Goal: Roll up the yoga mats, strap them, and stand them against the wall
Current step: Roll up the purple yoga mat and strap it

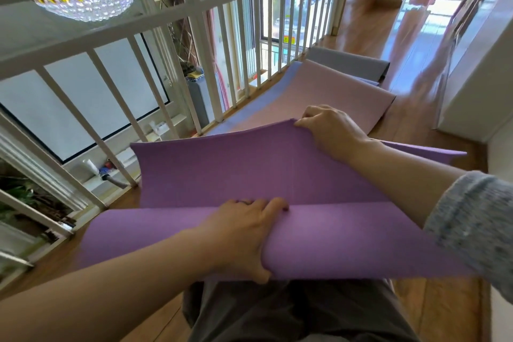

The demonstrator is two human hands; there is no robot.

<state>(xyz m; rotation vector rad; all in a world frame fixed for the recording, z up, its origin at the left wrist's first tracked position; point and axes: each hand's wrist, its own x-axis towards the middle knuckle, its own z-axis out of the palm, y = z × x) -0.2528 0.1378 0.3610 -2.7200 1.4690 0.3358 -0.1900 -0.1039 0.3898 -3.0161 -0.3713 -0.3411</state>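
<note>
A purple yoga mat (216,172) is lifted off the floor in front of me, bent into loose folds. My left hand (244,233) grips the near fold of it, thumb under the edge. My right hand (330,130) pinches the far upper edge of the same mat. Beyond it a pink mat (327,94) lies flat on the wooden floor over a blue-violet mat (266,103), with a grey mat (347,62) at their far end, partly folded.
A white railing (194,64) runs along the left of the mats, with a drop to a lower room behind it. A white wall (477,86) stands on the right. Wooden floor (369,22) continues beyond the mats. A chandelier (86,3) hangs upper left.
</note>
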